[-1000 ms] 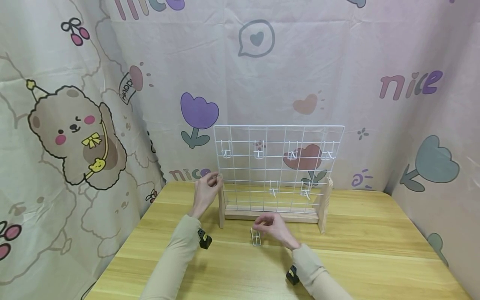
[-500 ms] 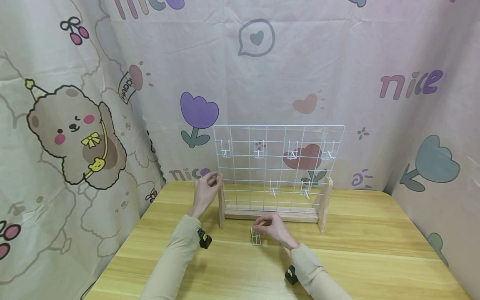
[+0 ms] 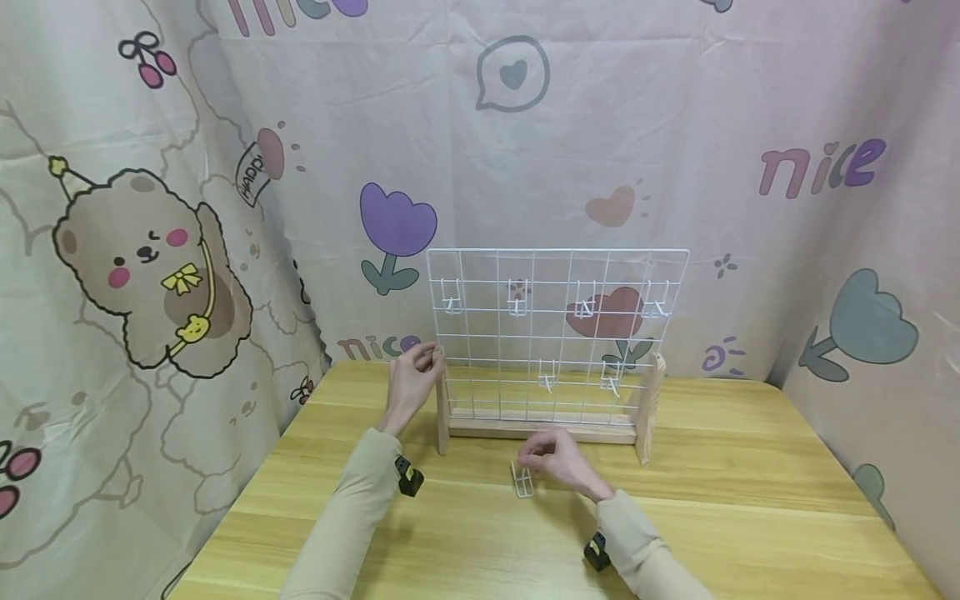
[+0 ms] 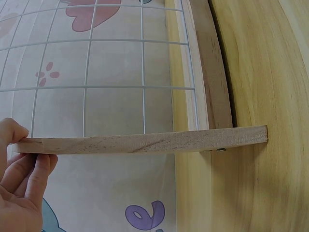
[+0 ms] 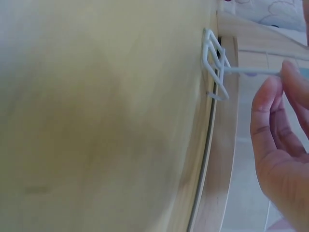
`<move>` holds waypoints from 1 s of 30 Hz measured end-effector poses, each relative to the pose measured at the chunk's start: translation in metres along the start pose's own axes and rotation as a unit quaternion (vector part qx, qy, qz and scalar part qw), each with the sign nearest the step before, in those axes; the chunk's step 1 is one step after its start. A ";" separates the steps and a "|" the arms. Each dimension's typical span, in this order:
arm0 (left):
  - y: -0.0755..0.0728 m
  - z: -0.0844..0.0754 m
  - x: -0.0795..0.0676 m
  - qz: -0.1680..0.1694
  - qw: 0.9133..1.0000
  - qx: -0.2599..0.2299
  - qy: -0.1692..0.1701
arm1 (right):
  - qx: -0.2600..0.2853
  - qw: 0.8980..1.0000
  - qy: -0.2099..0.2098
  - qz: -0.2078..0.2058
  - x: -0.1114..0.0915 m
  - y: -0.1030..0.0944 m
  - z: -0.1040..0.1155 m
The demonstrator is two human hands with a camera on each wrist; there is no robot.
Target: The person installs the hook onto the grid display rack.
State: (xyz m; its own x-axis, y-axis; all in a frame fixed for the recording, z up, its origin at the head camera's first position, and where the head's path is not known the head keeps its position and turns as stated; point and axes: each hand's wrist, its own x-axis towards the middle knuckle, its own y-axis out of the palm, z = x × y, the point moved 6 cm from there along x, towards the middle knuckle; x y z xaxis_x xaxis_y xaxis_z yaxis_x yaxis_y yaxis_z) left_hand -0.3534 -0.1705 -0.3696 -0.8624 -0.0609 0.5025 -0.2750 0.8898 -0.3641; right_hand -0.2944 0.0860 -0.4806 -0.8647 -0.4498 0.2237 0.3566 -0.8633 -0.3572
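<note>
In the head view my left hand [image 3: 412,383] holds the top of the left wooden side post [image 3: 442,421] of a stand. The left wrist view shows thumb and fingers pinching that post [image 4: 145,142] from both faces. My right hand [image 3: 561,460] pinches a white wire hook [image 3: 522,482] in front of the stand. Its long straight prong [image 5: 251,71] is between thumb and fingertips in the right wrist view, with the rectangular back frame pointing away from the hand. A white wire grid panel [image 3: 558,250] stands upright in the wooden stand.
Several similar white hooks hang on the grid, among them one at upper left [image 3: 451,306] and one at lower right [image 3: 611,382]. The stand's wooden base bar [image 3: 487,428] runs behind my right hand. A wood-grain table [image 3: 750,475] lies below, before a printed curtain [image 3: 525,167].
My right hand has shifted slightly right with the hook, whose back frame now sits a little lower and tilted in the head view. My left hand stays on the post.
</note>
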 end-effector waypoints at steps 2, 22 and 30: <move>0.000 0.000 0.000 -0.003 1.000 0.006 0.002 | -0.001 1.000 0.004 0.011 -0.004 -0.004 -0.001; 0.000 0.001 0.002 -0.005 1.000 -0.006 -0.005 | 0.007 0.990 0.046 0.132 -0.027 -0.029 -0.021; 0.000 0.002 0.002 -0.008 1.000 -0.005 -0.001 | 0.016 0.986 0.082 0.143 -0.027 -0.027 -0.028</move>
State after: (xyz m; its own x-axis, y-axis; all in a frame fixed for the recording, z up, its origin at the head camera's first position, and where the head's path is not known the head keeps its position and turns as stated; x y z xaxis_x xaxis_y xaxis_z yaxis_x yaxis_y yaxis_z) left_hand -0.3557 -0.1717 -0.3696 -0.8589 -0.0754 0.5065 -0.2841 0.8931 -0.3488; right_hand -0.2906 0.1282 -0.5019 -0.7720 -0.6349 -0.0321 0.6024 -0.7146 -0.3556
